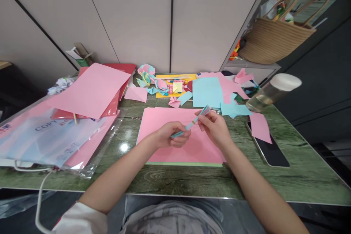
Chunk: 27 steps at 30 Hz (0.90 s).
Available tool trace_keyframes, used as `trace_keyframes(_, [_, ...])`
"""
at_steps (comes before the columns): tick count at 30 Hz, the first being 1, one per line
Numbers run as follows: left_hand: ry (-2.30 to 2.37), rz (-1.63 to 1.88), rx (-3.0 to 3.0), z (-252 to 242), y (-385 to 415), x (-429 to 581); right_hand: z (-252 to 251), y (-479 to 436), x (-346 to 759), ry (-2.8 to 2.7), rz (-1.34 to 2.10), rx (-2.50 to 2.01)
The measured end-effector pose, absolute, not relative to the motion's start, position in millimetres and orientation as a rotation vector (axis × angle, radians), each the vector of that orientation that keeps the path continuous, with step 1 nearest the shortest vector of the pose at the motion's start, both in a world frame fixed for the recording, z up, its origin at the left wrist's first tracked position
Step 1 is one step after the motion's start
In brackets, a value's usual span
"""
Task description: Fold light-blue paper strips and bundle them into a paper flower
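Observation:
Between my two hands is a narrow bundle of folded blue and pink paper, with a small yellowish band about its middle. My left hand is closed around its lower left end. At the upper right end, the thumb and fingers of my right hand pinch the layered paper edges. Both hands are just above a stack of pink paper sheets, which has a green edge showing at the bottom. Beyond them lie a folded pink paper piece and a blue paper sheet.
Left on the green table are a plastic paper pack and a large pink sheet. Folded paper flowers sit at the back. A phone and a bottle stand right; a woven bag is behind.

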<state>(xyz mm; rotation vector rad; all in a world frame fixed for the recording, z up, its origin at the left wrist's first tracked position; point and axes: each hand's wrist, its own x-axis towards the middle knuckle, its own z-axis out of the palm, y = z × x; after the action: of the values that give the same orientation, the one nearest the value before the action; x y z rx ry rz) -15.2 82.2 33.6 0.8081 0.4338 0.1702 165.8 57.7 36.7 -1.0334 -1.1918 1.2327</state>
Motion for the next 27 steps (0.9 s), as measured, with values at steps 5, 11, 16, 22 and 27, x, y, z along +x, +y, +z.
trace_keyframes(5, [0.608,0.399,1.278,45,76,-11,44,54,164,-1.314,1.177,-1.146])
trace_keyframes(11, [0.693,0.483,1.628,55,72,-12,48,53,164,-1.349,1.18,-1.186])
trace_keyframes(16, [0.711,0.498,1.67,52,73,-12,46,51,162,-1.394,1.188,-1.179])
trace_keyframes(22, [0.71,0.618,1.492,44,72,-5,48,49,160,-1.439,1.134,-1.193])
trace_keyframes(27, [0.828,0.648,1.556,50,67,-4,48,52,168,-1.292,1.044,-1.132])
